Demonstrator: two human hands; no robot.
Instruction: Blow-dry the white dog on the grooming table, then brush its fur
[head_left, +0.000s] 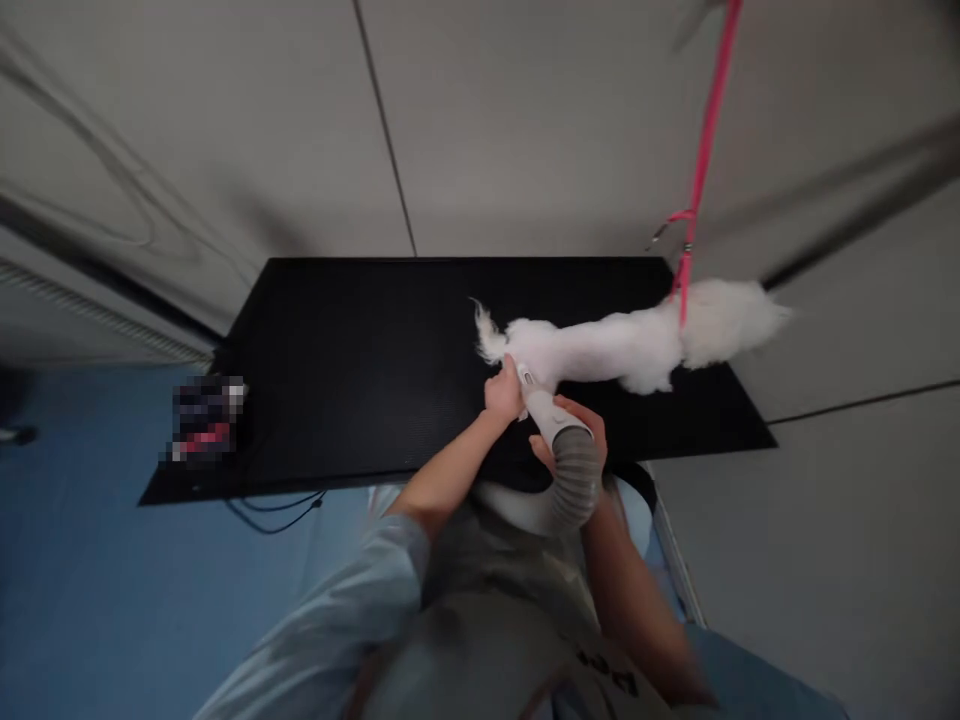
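A white dog (592,348), its body clipped short and its head and tail fluffy, stands on a black grooming table (360,370) with its head to the right. My left hand (504,392) is closed at the near hind leg, below the tail; the leg is mostly hidden by the fingers. In my right hand (592,425) is a white grooming clipper (546,410) with a ribbed grey vacuum hose (576,475) bending down from its back end. The clipper's tip is against the dog's rear, just beside my left hand.
A pink leash (709,150) runs from above to the dog's neck. At the table's left end lies a pixelated dark and red item (204,420). Black cables (277,515) hang below the front edge. A pale panelled wall (525,120) stands behind.
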